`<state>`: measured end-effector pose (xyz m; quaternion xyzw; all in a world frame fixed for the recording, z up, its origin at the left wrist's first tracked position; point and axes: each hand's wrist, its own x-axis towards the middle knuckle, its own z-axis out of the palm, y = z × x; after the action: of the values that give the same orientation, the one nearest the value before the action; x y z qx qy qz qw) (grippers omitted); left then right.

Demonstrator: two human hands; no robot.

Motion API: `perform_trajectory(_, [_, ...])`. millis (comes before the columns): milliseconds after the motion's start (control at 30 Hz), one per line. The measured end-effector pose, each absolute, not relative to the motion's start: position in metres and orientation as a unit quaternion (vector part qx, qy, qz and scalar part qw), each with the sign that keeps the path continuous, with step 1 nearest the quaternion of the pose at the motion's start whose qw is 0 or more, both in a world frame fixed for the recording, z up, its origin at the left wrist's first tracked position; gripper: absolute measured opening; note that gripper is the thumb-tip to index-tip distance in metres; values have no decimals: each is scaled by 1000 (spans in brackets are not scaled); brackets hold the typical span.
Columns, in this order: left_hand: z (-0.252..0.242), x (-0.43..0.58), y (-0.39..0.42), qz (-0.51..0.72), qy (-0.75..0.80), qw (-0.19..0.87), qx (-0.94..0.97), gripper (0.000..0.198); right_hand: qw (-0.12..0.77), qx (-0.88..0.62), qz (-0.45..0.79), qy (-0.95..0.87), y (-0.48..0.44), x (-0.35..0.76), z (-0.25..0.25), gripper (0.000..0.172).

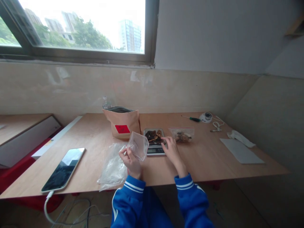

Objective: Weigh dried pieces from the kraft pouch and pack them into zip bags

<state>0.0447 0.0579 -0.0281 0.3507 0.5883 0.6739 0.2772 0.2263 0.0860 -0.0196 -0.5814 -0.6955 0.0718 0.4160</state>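
1. While my left hand point(131, 162) pinches a clear, thin plastic bag point(139, 147), my right hand point(171, 149) has fingers slightly parted; whether they grip a piece, I cannot tell.
2. Dark brown, crinkled dried pieces point(153, 136): heaped just left of my right fingertips, the nearer hand; heap broader sideways; bag just left and nearer me.
3. Silver-grey rectangular digital scale point(155, 150): beneath the heap.
4. Tan pouch with red label point(111, 122): beyond the bag, leftward.

- The scale display point(154, 151) is too small for us to read.
- The pouch point(124, 120) hides the lower bottle point(105, 103) from us.
- We see the window point(78, 31) cut off by the top and left edges.
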Motion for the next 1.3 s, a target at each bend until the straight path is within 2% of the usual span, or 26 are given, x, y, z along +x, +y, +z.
perform_trajectory(100, [-40, 45, 61, 730, 577, 245, 274, 29, 356, -599, 20, -717, 102, 229, -28, 22])
perform_trajectory(267, [-45, 42, 62, 731, 580, 179, 311, 27, 329, -607, -10, -723, 104, 228, -27, 13])
perform_trajectory(433, [-40, 41, 60, 735, 552, 98, 382, 25, 338, -614, 6, -713, 93, 227, -13, 13])
perform_trajectory(533, [-36, 41, 60, 726, 557, 68, 398, 26, 404, -633, 30, -660, 83, 223, 4, 15])
perform_trajectory(600, [-33, 42, 59, 721, 560, 71, 403, 26, 474, -622, 85, -617, 76, 214, 19, 19])
perform_trajectory(700, [-31, 44, 57, 706, 562, 84, 422, 25, 545, -566, 235, -572, 68, 192, 41, 25])
perform_trajectory(800, [-31, 45, 56, 697, 558, 91, 442, 25, 537, -512, 352, -571, 66, 166, 52, 26])
perform_trajectory(867, [-33, 44, 55, 701, 555, 93, 439, 25, 510, -493, 378, -596, 68, 156, 52, 26])
perform_trajectory(933, [-34, 44, 56, 713, 552, 93, 423, 25, 496, -492, 336, -632, 73, 154, 47, 26])
perform_trajectory(1033, [-35, 44, 56, 733, 537, 90, 408, 24, 485, -507, 188, -688, 86, 165, 29, 23])
perform_trajectory(1100, [-35, 45, 56, 733, 531, 88, 416, 24, 445, -510, 118, -726, 96, 173, 14, 26])
perform_trajectory(1200, [-34, 46, 56, 720, 540, 84, 429, 23, 363, -513, 75, -774, 109, 181, -6, 33])
perform_trajectory(1300, [-34, 46, 56, 713, 545, 87, 432, 22, 315, -527, 40, -788, 116, 182, -14, 32])
